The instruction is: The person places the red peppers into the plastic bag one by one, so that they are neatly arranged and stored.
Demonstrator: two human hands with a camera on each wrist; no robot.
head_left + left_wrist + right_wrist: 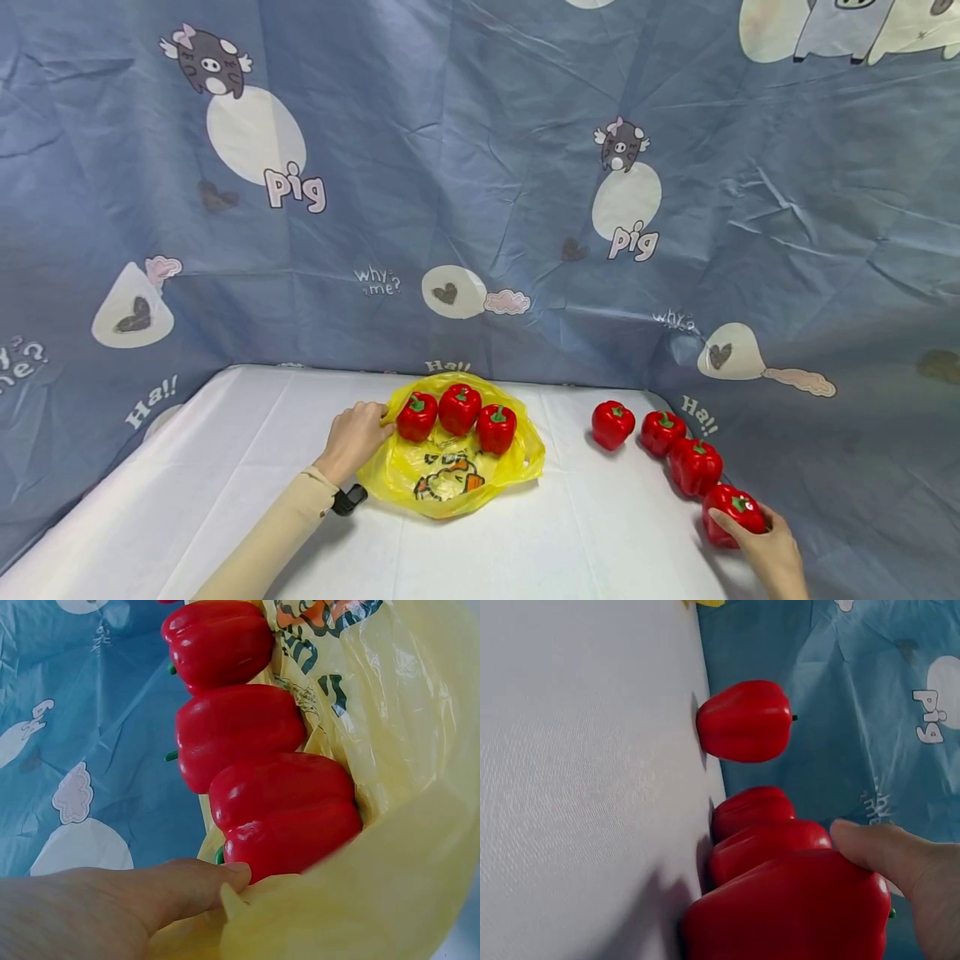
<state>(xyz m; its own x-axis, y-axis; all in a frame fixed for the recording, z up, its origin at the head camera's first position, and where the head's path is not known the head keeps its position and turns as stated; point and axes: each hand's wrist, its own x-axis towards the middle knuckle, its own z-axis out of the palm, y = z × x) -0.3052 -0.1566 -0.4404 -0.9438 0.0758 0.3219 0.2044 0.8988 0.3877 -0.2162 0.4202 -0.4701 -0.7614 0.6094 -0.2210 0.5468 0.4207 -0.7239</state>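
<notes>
My left hand (356, 440) pinches the left edge of a yellow plastic bag (525, 468), which lies spread open on the table. Three red bell peppers with green stems sit in the bag's back half: a left one (415, 418), a middle one (459, 408) and a right one (496, 432). In the left wrist view, the thumb (199, 889) is right beside the nearest of them. At the table's right edge, my right hand (777, 552) grips another red bell pepper (722, 502), the thumb across its near side. Its underside is hidden in the right wrist view.
Beyond the held pepper, two more bell peppers (695, 468) (662, 433) line the right edge, and a third bell pepper (612, 425) stands slightly apart to their left. A white cloth covers the table (600, 533). Blue printed fabric (480, 167) hangs behind and at the sides.
</notes>
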